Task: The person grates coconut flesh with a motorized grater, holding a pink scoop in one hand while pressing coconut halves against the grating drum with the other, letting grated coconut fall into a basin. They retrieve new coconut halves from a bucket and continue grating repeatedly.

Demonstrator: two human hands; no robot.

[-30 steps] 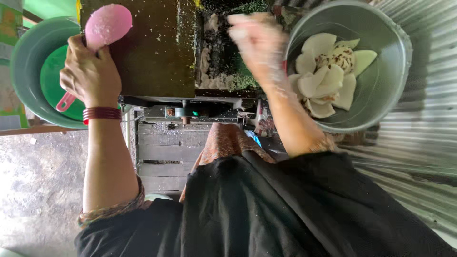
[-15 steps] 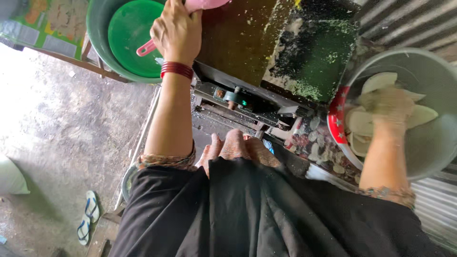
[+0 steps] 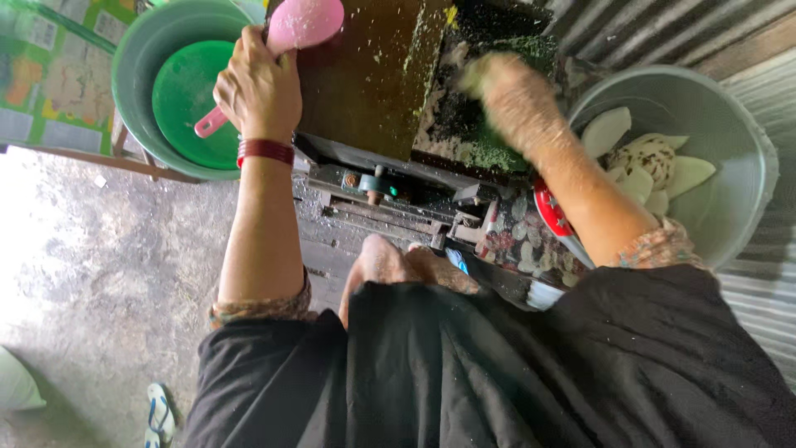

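My left hand (image 3: 257, 87) is closed around the handle of a pink plastic scoop (image 3: 303, 23), whose bowl rests against the top of a dark brown machine (image 3: 373, 75). The handle end sticks out over a green basin (image 3: 137, 58). My right hand (image 3: 510, 95) is blurred. It hovers over the black, wet part of the machine, where green mash (image 3: 489, 153) lies. Whether it holds anything is unclear. To its right stands a grey bucket (image 3: 738, 199) with white slices (image 3: 609, 129) inside.
A green plate (image 3: 186, 95) lies inside the basin. Metal parts of the machine (image 3: 381, 187) stick out toward my legs. A red-rimmed patterned dish (image 3: 543, 207) sits beside the bucket. Corrugated metal sheeting (image 3: 763, 315) is at the right, and sandals (image 3: 157, 415) lie on the concrete floor.
My right hand has left the grey bucket and moved left over the green mash on the machine. My left hand still grips the pink scoop. The view has shifted.
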